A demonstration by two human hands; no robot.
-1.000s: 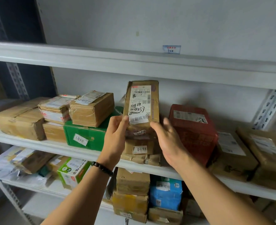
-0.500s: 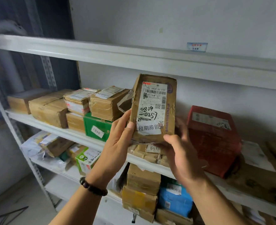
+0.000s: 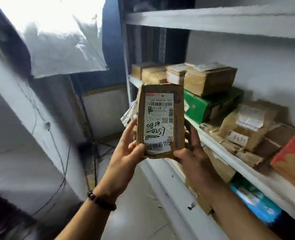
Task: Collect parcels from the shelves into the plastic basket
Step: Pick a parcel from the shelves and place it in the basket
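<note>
A flat brown cardboard parcel [image 3: 160, 122] with a white shipping label and black handwriting stands upright in front of me, off the shelf. My left hand [image 3: 126, 153] grips its lower left edge, and my right hand [image 3: 193, 156] grips its lower right corner. On the middle shelf [image 3: 229, 158] to the right lie several more parcels: brown boxes [image 3: 210, 80], a green box [image 3: 212, 106] and a labelled brown packet [image 3: 247, 127]. No plastic basket is in view.
A red-orange box [image 3: 292, 158] sits at the far right of the shelf, a blue parcel [image 3: 254, 203] on the shelf below. To the left are a white wall, hanging cables [image 3: 63, 167], a stand and a bright plastic sheet [image 3: 60, 35]. The grey floor [image 3: 134, 213] lies below.
The parcel has come off the shelf, held in both hands. My view has swung left, so the shelves now sit at the right and the wall and floor show at the left.
</note>
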